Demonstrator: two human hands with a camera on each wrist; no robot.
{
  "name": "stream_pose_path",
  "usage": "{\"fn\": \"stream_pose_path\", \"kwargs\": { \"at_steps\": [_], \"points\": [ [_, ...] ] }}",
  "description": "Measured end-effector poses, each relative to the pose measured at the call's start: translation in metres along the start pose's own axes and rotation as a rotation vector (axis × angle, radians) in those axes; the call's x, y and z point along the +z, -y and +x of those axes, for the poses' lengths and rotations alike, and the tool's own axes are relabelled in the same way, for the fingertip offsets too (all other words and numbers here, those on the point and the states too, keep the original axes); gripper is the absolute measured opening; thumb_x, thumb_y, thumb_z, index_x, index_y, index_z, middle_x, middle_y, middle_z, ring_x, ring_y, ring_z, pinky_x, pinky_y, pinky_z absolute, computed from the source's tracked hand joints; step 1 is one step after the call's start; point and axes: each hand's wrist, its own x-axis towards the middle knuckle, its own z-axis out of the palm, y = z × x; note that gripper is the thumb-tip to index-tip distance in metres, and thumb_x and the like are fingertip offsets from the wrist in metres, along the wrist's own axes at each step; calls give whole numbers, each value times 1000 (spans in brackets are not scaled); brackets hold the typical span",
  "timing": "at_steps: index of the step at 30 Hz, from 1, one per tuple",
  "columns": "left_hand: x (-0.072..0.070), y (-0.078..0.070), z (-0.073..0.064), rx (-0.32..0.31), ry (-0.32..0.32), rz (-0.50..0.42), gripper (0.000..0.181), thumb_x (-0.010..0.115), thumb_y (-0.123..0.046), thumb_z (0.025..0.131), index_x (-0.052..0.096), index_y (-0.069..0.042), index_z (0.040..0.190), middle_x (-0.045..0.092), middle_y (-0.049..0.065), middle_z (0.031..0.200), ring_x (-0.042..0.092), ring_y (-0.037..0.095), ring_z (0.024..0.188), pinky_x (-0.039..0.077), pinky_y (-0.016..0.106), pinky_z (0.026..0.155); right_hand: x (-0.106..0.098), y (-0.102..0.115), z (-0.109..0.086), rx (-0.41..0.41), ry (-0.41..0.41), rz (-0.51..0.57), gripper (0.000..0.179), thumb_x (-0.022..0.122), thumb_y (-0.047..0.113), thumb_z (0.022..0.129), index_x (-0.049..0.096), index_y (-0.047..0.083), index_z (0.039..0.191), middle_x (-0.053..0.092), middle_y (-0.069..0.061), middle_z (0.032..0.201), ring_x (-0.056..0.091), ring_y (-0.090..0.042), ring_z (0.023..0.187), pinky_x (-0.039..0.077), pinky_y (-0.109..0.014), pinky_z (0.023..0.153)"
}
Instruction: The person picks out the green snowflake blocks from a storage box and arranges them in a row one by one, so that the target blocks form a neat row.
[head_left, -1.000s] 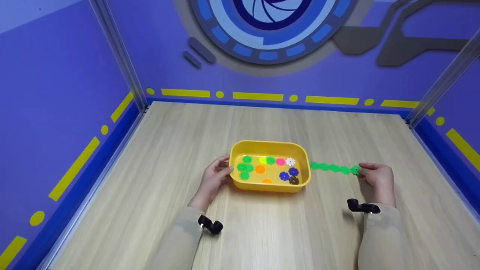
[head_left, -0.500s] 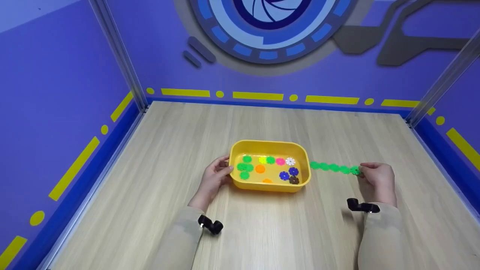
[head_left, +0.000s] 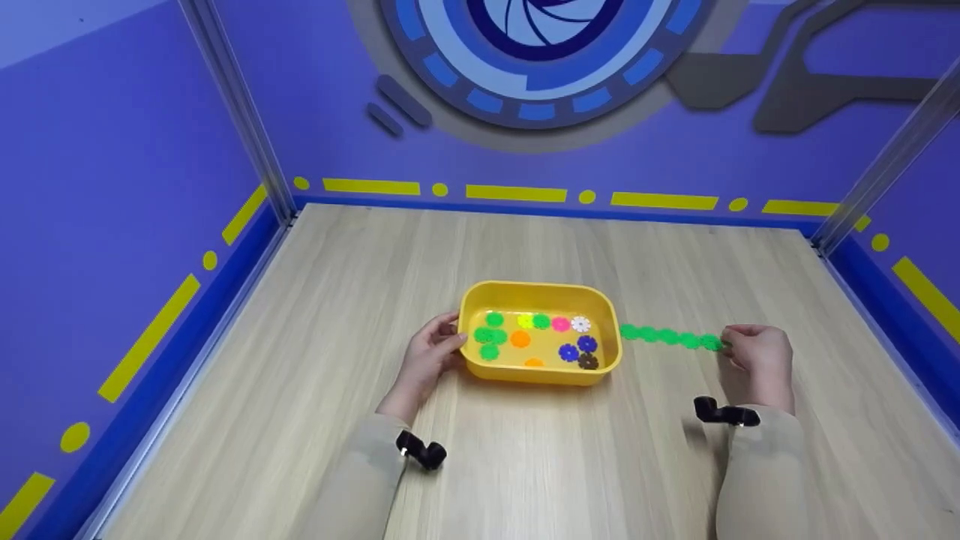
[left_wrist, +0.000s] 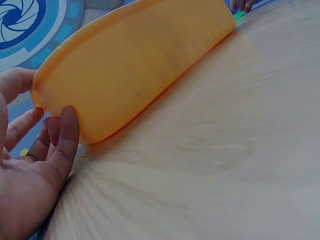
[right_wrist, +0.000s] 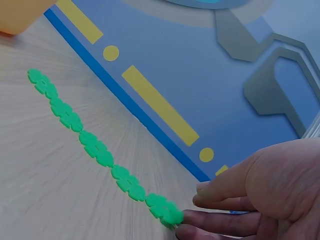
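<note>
Head view: the left hand (head_left: 427,352) grips the yellow tub (head_left: 537,376); a row of green discs (head_left: 667,337) runs right of it to the right hand (head_left: 759,358). Left wrist: thumb at the rim, fingers outside. Right wrist: fingers touch the end disc (right_wrist: 159,206); gripping or not, I cannot tell.

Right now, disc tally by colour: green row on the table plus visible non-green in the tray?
Green row: 5
Yellow disc: 1
Pink disc: 1
White disc: 1
Orange discs: 2
Dark blue discs: 2
Brown disc: 1
Total: 13
</note>
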Motion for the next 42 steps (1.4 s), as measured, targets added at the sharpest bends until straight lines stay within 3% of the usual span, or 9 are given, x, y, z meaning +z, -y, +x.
{"fn": "stream_pose_path", "kwargs": {
  "at_steps": [12, 17, 23, 35, 42],
  "points": [
    [1, -1, 0, 6, -3, -7, 50, 66, -3, 94, 55, -2, 143, 55, 6, 114, 59, 15, 95, 59, 26, 69, -2, 3, -1, -7, 5, 58, 49, 53, 23, 103, 56, -8, 141, 67, 13, 85, 63, 0, 72, 56, -18, 67],
    [1, -1, -1, 9, -1, -5, 50, 66, -4, 94, 54, -1, 143, 56, 6, 113, 59, 16, 94, 59, 26, 69, -2, 7, -2, -4, 27, 103, 49, 52, 23, 105, 53, -6, 143, 65, 20, 82, 66, 3, 75, 59, -19, 71],
    [1, -1, -1, 5, 2, -6, 50, 66, -4, 94, 54, -1, 143, 57, 6, 113, 60, 16, 94, 58, 26, 69, -1, 13, -3, -47, 54, 120, 50, 55, 25, 104, 53, -4, 144, 63, 27, 78, 67, 8, 75, 59, -17, 74],
    [0, 1, 1, 11, 1, -8, 49, 66, -4, 95, 55, -1, 143, 56, 4, 110, 60, 14, 90, 57, 26, 67, 11, 35, -12, -125, 125, 112, 54, 57, 33, 105, 51, -1, 147, 66, 24, 90, 66, 9, 84, 56, -13, 76],
    [0, 0, 0, 9, 0, 13, 50, 67, -6, 95, 55, -3, 144, 56, 10, 117, 60, 16, 94, 59, 27, 71, 22, 47, -17, -189, 177, 123, 58, 61, 36, 103, 52, -1, 146, 66, 23, 95, 67, 8, 87, 55, -12, 79]
  ]
}}
